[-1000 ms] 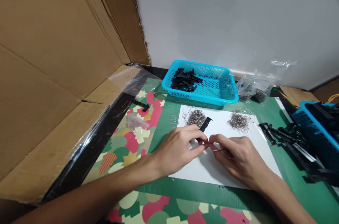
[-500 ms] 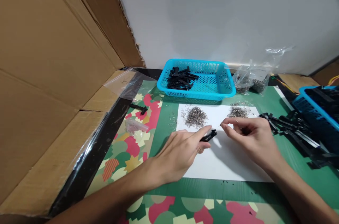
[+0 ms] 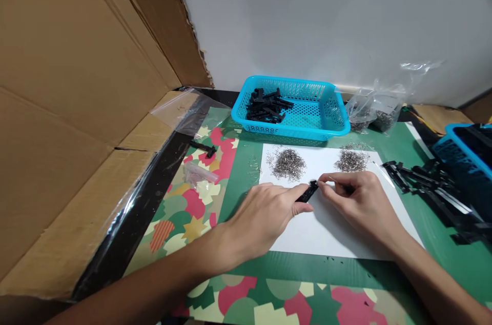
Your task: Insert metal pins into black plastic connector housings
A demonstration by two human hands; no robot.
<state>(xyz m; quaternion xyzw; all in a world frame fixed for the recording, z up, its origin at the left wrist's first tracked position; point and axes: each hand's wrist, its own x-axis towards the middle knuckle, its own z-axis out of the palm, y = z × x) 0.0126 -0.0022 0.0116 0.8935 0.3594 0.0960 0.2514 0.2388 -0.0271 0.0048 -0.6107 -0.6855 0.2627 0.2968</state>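
My left hand (image 3: 271,215) grips a small black plastic part (image 3: 308,191) between thumb and fingers, low over a white sheet of paper (image 3: 326,238). The part's far end sticks out toward my right hand (image 3: 355,197). Thumb and forefinger of the right hand are pinched right at that end; a thin metal piece seems to be in the pinch, too small to name. Beyond my hands on the paper lie two heaps of tiny bent wire pieces, a left heap (image 3: 288,163) and a right heap (image 3: 351,160).
A blue basket (image 3: 294,133) at the back holds several black parts. Clear bags (image 3: 374,112) of metal pieces stand beside it. More black parts (image 3: 426,186) lie at right, by a second blue basket (image 3: 446,148). One black part (image 3: 203,148) and a small plastic bag (image 3: 200,174) lie left.
My right hand has closed in on the black part, its fingertips now at the part's end. The part is turned slightly more upward. The whole view has shifted a little.
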